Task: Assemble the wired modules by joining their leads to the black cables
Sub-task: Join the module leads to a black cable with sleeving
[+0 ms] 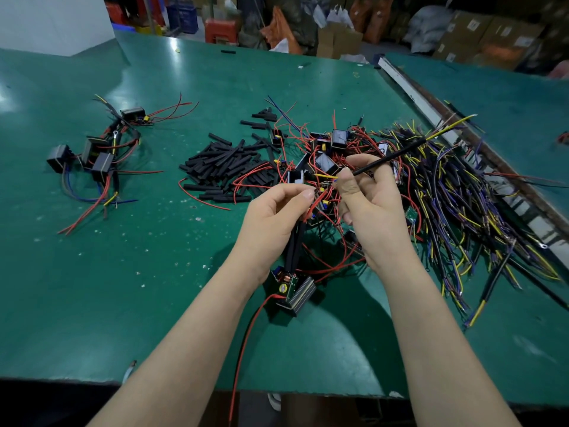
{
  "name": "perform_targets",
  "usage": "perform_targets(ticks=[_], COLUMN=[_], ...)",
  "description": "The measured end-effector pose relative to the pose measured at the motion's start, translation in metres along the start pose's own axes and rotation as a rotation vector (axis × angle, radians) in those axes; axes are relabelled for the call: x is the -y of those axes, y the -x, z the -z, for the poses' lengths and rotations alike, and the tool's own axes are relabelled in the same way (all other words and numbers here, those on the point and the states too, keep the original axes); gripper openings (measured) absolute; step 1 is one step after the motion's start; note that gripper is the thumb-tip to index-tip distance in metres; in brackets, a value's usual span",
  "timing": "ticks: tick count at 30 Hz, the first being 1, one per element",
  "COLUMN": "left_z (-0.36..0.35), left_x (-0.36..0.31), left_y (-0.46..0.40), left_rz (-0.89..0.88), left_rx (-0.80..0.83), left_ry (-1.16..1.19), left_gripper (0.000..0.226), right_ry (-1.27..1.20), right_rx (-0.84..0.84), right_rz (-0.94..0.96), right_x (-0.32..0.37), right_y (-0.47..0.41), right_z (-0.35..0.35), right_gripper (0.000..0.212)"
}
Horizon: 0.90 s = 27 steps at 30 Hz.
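Hands meet over green bench point(92, 288). L hand point(271, 220) pinches red leads point(318, 200) of a module point(294, 289), which hangs below it on black sleeving, just above bench. R hand point(369, 201) grips a black cable point(391, 157) w/ yellow wire tip, cable angling up-right. Loose modules point(335, 143) behind hands, cable heap point(462, 211) at right, black tube pieces point(228, 164) center, finished units point(95, 155) far left.

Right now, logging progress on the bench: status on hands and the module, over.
Left hand pinches red leads, green-board module hanging below. Right hand grips thin black cable, yellow tip toward the leads. Loose wire pile right behind.
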<state>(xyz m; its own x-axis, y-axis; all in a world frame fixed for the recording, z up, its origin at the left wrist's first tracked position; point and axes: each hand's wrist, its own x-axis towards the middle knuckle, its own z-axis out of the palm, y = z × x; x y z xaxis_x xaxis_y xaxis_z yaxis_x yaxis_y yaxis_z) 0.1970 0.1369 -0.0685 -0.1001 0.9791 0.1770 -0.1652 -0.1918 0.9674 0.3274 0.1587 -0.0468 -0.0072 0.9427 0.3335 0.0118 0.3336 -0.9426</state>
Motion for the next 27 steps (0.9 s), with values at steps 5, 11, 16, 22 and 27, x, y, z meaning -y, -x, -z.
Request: perform_targets(ticks=[5, 11, 16, 22, 27], left_z=[0.0003, 0.0002, 0.0000, 0.0009, 0.0037], left_x=[-0.0011, -0.0007, -0.0003, -0.0013, -0.0021], left_y=[-0.0002, -0.0005, -0.0016, -0.0013, -0.0046], left_rz=[0.007, 0.004, 0.011, -0.013, 0.055], left_rx=[-0.021, -0.025, -0.048, -0.041, -0.052], left_ry=[-0.001, -0.010, -0.014, -0.056, 0.057], left_gripper=[0.014, 0.019, 0.019, 0.016, 0.028], right_ry=[-0.006, 0.035, 0.096, 0.035, -0.257], right_rx=[0.049, 0.097, 0.121, 0.112, 0.208], right_rz=[0.015, 0.025, 0.028, 0.003, -0.140], right_x=[0.0016, -0.0026, -0.0045, -0.0014, 0.0032], right_y=[0.0016, 0.0009, 0.0017, 0.0020, -0.0002], right_z=[-0.0015, -0.0006, -0.0002, -0.0013, -0.0001], right_gripper=[0.014, 0.015, 0.016, 0.015, 0.027])
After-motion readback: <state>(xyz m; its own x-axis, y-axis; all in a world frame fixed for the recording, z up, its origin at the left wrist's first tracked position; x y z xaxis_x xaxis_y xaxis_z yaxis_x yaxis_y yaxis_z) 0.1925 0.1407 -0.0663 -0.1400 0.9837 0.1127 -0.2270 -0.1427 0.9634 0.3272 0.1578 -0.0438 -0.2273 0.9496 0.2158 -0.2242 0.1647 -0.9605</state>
